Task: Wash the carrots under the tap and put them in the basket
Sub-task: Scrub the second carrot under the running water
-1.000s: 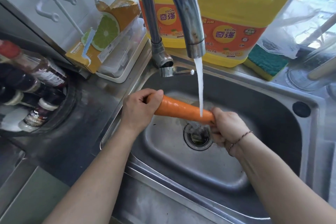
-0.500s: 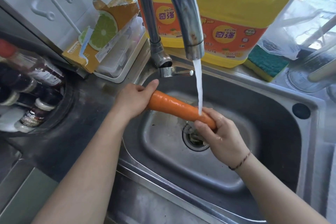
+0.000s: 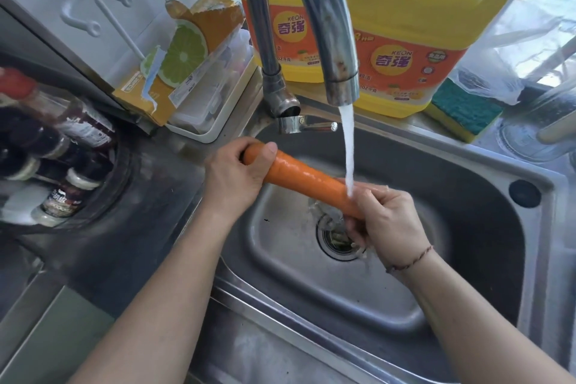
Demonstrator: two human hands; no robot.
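Detergent jugs and sponge crowd behind tap over carrot.

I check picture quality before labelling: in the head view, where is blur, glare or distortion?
Head view: daylight from the window washes out the upper right; the tap bends from wide-angle distortion; the bottles at the left edge are smeared and blurred; the carrot and both hands, left hand and right hand, are fairly sharp; wet glare on the sink.

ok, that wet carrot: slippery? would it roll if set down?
Likely slippery: the carrot glistens under the water stream. Probably stiff: it spans left hand to right hand without sagging. Round and tapered, so apt to roll.
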